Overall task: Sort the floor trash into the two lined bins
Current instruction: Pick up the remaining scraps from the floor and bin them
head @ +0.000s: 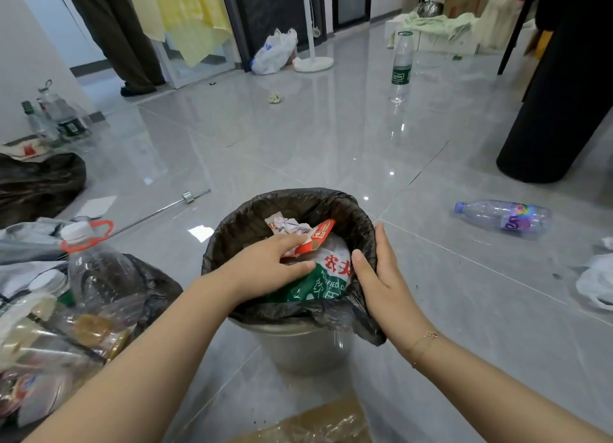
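- Two hands are at the metal bin [300, 346] in front of me, which is lined with a black bag [360, 230].
- My left hand [265, 266] reaches inside the bin, fingers curled on the trash: it grips a red and white carton [316, 238] lying on a white and green printed wrapper [326, 276].
- My right hand [378, 273] rests on the right side of the rim, fingers straight along the outside of the liner, thumb hooked over the inside edge.
- Crumpled paper [288, 225] lies toward the far side of the bin, just beside the carton.
- To my left, a second black-lined container [156, 283] holds a large clear jug with a red handle ring [94, 260] and other plastic packaging.
- On the grey tiled floor [298, 137], a clear bottle with a purple label [504, 215] lies on its side to the right, well apart from the bin.
- An upright clear bottle with a green label [401, 67] stands farther off.
- One small crumpled wad [275, 98] lies on the floor beyond.
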The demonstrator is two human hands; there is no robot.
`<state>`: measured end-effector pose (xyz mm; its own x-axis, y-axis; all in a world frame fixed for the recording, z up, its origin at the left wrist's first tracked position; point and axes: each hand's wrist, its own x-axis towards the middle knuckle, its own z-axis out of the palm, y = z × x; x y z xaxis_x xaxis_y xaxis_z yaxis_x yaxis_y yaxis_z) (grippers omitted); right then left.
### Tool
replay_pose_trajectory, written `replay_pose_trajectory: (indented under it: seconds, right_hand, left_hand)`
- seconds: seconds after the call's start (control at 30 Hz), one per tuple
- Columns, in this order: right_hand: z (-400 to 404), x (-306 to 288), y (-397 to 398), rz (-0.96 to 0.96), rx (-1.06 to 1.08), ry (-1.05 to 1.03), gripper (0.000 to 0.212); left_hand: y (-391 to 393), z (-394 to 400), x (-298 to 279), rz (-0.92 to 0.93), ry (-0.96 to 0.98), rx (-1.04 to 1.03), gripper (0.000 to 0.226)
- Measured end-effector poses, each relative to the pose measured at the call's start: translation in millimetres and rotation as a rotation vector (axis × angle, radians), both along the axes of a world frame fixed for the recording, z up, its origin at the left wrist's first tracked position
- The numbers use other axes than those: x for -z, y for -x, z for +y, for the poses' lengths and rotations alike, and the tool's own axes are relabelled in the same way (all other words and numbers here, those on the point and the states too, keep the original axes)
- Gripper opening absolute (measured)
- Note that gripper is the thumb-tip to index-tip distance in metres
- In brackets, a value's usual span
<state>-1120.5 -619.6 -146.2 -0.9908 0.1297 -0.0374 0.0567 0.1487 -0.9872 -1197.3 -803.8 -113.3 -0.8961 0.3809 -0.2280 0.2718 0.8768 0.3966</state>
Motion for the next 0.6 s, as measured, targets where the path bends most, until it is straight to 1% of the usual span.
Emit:
replay_pose_trajectory:
  seconds: [0.07,0.13,0.2,0.23,0.3,0.37,0.43,0.47,0.6]
  right_hand:
    - [7.2,-4.4,-2.1,-0.020,0.045,0.079,0.056]
    - [15.3,-8.6,-5.8,-0.027,0.087,0.143,0.044]
    - [23.0,-11.9,-13.4,-0.007,0.111,0.201,0.034]
    - [27.8,-13.6,-19.3,0.018,0.135,0.237,0.034]
    - [37.1,-15.2,-32.7,0.067,0.181,0.277,0.037]
    - [48.2,-17.1,-48.6,0.107,0.208,0.281,0.039]
    - [63.2,-17.2,-64.4,0.148,0.264,0.295,0.039]
    - [71.2,-15.7,-70.7,0.161,0.299,0.294,0.039]
    - [114.2,-1.3,-89.8,0.164,0.421,0.221,0.036]
  left_hand:
    - [-11.0,4.9,-9.4,0.225,0.099,0.035,0.059]
    - [-23.4,10.4,-20.7,0.412,0.098,0.061,0.054]
    - [-36.4,17.2,-31.5,0.479,0.012,0.089,0.050]
    - [-45.2,23.2,-36.8,0.487,-0.030,0.110,0.049]
    - [-64.0,37.3,-42.5,0.534,-0.084,0.193,0.044]
    - [-82.6,55.6,-40.9,0.601,-0.100,0.305,0.039]
    - [-98.6,76.2,-32.3,0.616,-0.141,0.361,0.038]
    - [-104.7,85.7,-26.3,0.599,-0.194,0.360,0.038]
    - [-122.6,131.3,-8.0,0.403,-0.443,0.274,0.040]
